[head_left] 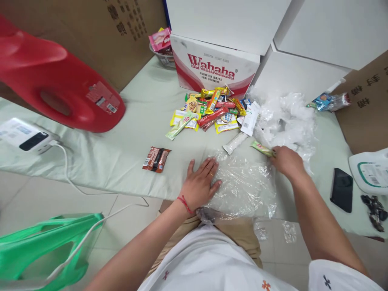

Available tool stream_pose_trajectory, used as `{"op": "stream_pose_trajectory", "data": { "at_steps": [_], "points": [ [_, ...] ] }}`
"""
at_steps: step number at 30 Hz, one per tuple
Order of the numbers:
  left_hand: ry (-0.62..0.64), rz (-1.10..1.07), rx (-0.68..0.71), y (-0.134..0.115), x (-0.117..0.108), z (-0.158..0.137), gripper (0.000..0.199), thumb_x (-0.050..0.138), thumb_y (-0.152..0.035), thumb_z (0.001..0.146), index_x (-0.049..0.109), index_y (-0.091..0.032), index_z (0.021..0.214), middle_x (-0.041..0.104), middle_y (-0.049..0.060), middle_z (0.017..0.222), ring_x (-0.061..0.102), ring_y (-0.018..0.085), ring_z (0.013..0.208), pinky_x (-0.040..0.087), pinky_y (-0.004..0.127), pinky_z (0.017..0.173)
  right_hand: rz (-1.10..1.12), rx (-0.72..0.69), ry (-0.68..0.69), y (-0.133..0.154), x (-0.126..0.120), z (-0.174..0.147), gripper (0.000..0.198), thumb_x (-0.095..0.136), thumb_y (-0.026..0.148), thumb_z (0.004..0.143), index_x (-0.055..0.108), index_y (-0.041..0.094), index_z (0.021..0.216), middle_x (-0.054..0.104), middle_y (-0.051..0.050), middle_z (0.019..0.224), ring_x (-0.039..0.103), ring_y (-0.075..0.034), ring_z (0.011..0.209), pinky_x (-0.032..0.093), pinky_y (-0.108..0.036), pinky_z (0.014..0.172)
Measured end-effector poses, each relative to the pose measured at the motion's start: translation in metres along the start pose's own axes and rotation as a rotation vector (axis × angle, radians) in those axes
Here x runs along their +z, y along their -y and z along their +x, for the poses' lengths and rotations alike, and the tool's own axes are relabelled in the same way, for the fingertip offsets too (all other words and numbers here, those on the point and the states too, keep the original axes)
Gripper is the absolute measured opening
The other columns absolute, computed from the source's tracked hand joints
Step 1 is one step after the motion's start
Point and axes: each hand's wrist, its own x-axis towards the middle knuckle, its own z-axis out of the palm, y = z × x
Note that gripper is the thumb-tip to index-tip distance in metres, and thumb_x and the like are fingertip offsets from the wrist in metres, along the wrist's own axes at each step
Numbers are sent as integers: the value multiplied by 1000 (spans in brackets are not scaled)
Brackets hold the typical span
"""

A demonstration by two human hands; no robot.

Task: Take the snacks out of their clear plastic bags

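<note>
My left hand [200, 182] lies flat with its fingers spread on the table's front part, at the left edge of a clear plastic bag [247, 186]. Closed around one end of a light green snack packet [261, 148], my right hand [286, 161] is at the bag's far right corner. A whitish wrapped stick [235, 143] lies just left of that packet. Beyond the hands is a heap of colourful wrapped snacks [212, 111]. A brown snack packet [156, 159] sits alone to the left of my left hand.
A Wahaba-style carton marked Wahaha [215, 66] stands behind the heap. Crumpled clear plastic [285, 121] is piled at right. A red jug [60, 76] and a white device [27, 135] with a cable are at left. A black phone [342, 190] lies far right; a green stool [45, 246] stands below.
</note>
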Motion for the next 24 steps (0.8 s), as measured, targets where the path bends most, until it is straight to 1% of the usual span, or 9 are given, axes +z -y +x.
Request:
{"op": "stream_pose_trajectory", "data": {
  "at_steps": [3,5,7,10,13,15,17,19,24],
  "points": [
    [6,-29,-2,1,0,0,60,44,-48,106,43,-23,160,43,12,166,41,31,154,12,65,130,47,-64,-26,-27,-17,-13,31,59,31,89,75,20,114,73,-12,103,68,-26,84,42,-32,65],
    [9,-36,0,2,-1,0,59,44,-47,106,43,-22,159,42,12,166,40,30,155,12,65,130,96,-190,-86,-21,-28,-17,33,60,32,89,74,22,117,72,-10,105,67,-25,84,43,-31,67],
    [13,-38,1,2,-1,0,59,43,-47,106,44,-22,159,42,12,166,40,30,155,12,65,130,101,-314,-142,3,-36,-12,41,58,31,90,69,24,128,70,-10,112,66,-25,87,43,-31,69],
    [18,-39,3,2,-1,0,58,43,-47,106,45,-22,158,41,11,166,40,29,155,11,65,130,25,-417,-138,56,-39,12,61,53,26,93,50,28,153,66,-13,123,66,-26,90,42,-31,69],
    [19,-35,-2,1,-1,0,58,43,-47,106,45,-23,159,42,11,166,40,29,155,12,64,130,-81,-451,-92,96,-38,43,54,50,27,96,54,28,150,61,-17,128,65,-29,93,42,-33,70],
    [16,-28,-15,1,-1,0,59,42,-47,106,43,-22,160,41,11,167,39,29,155,14,64,130,-105,-442,-122,103,-40,57,45,53,31,97,63,24,140,58,-19,130,62,-32,101,43,-33,73],
    [10,-21,-38,1,0,-1,62,42,-47,106,41,-19,161,40,11,167,39,29,156,17,63,130,-85,-415,-159,95,-44,58,40,58,36,95,67,21,132,57,-20,129,60,-33,106,44,-32,74],
    [3,-14,-56,1,1,0,64,42,-47,106,39,-17,162,39,12,168,38,29,156,19,62,130,-47,-401,-159,76,-51,44,38,60,40,94,68,18,125,58,-18,122,60,-29,99,43,-32,73],
    [-17,-25,-57,2,2,0,64,42,-47,105,37,-19,163,39,12,168,38,30,156,18,61,131,63,-488,-131,37,-66,-41,24,63,41,93,68,18,99,58,-11,104,59,-21,80,45,-32,72]
  ]
}}
